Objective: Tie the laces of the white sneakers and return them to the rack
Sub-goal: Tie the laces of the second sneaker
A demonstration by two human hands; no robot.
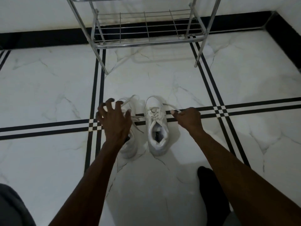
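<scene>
Two white sneakers stand side by side on the marble floor, toes pointing away from me. The right sneaker [157, 128] is fully visible, its laces loose. My right hand [189, 119] pinches one end of its lace [171, 107], drawn out to the right. The left sneaker [130, 147] is mostly hidden under my left hand [114, 121], which hovers over it with fingers spread and nothing gripped. A loose lace [137, 118] runs between the two shoes. The metal shoe rack [143, 44] stands beyond the sneakers, its bottom shelf bare.
The floor is white marble with black stripe lines crossing near the shoes. A black skirting runs along the white wall behind the rack. My dark-socked foot [210, 190] rests at the lower right, and grey cloth [13, 207] shows at the lower left.
</scene>
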